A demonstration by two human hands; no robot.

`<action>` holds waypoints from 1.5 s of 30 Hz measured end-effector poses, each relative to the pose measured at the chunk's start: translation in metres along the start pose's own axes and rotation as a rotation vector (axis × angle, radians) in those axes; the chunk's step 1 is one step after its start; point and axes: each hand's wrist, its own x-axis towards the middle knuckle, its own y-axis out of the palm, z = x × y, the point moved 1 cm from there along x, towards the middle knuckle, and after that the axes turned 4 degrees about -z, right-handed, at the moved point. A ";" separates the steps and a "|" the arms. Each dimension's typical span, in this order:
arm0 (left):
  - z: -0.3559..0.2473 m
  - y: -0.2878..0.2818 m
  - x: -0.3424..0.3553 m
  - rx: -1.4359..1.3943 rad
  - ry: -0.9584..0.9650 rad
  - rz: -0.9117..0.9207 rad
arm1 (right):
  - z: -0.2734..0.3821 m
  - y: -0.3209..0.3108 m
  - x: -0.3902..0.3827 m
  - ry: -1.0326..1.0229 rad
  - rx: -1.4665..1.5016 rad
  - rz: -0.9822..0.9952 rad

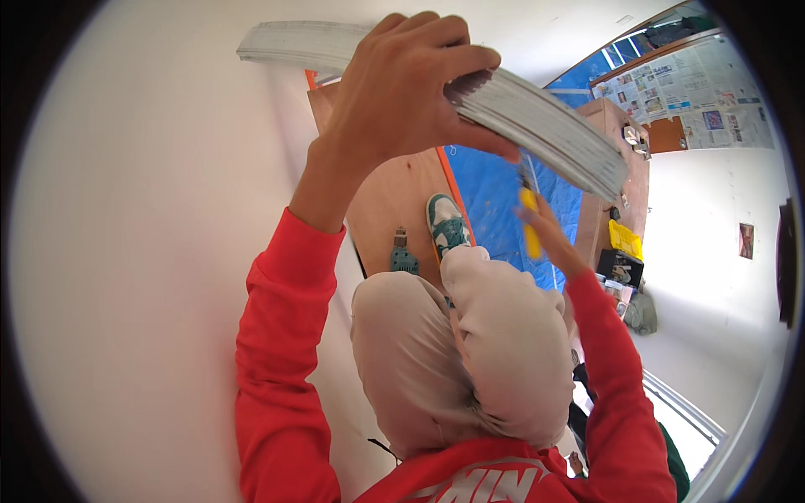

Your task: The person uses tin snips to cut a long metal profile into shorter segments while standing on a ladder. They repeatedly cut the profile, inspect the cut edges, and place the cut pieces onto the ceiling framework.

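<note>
A long, pale grey ridged strip [558, 134], bent to the eye by the lens, is held up across the top of the view. My left hand [402, 92] wraps its fingers and thumb around the middle of it. Below the strip's right half, my right hand [552, 233] is closed around a yellow-handled tool [530, 222]. The tool's dark, narrow tip points up toward the strip's lower edge, close to my left fingertips. Motion blurs the tool, so I cannot tell its exact kind or whether it touches the strip.
A green power drill [403, 254] lies on a wooden board [381, 205] near my shoe [447, 222]. Blue sheeting [490, 201] covers the area beside it. At right are a wooden surface [599, 222], a yellow bin [625, 241] and a black box [619, 268]. A white wall [151, 251] rises at left.
</note>
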 end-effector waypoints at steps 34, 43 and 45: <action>-0.015 0.034 -0.032 0.022 -0.008 0.067 | 0.144 -0.082 -0.054 -0.476 0.118 -0.117; -0.040 0.029 -0.018 0.057 0.093 0.056 | 0.172 -0.089 -0.109 -0.319 -0.019 -0.093; -0.041 0.029 -0.019 0.052 0.106 0.045 | 0.174 -0.088 -0.111 -0.329 -0.064 -0.098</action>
